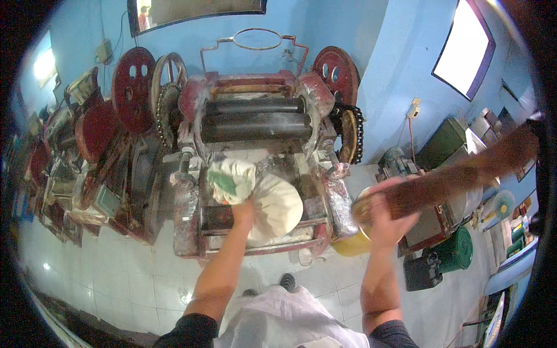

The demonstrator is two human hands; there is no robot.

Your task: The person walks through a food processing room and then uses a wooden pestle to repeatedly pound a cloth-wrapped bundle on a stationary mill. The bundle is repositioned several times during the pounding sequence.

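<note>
My left hand [242,211] is closed round the gathered neck of a whitish cloth sack [278,206] with a green patch near its mouth. The sack's full, rounded body rests on the front bed of a dark red roller machine [188,226], below two black rollers [258,126]. Off to the right, my right hand [387,223] grips a long brown board [464,177], which looks wooden and is blurred. It is raised at a slant, its far end reaching the right rim of the picture. My right fingers are partly smeared by motion.
Behind my right hand stands a yellow bucket [351,246]. Farther right are a green bin [456,249] and a black jerrycan [422,272]. A chain drive [355,136] flanks the rollers, and another machine with red wheels [97,132] stands left. White tiles [142,290] cover the floor.
</note>
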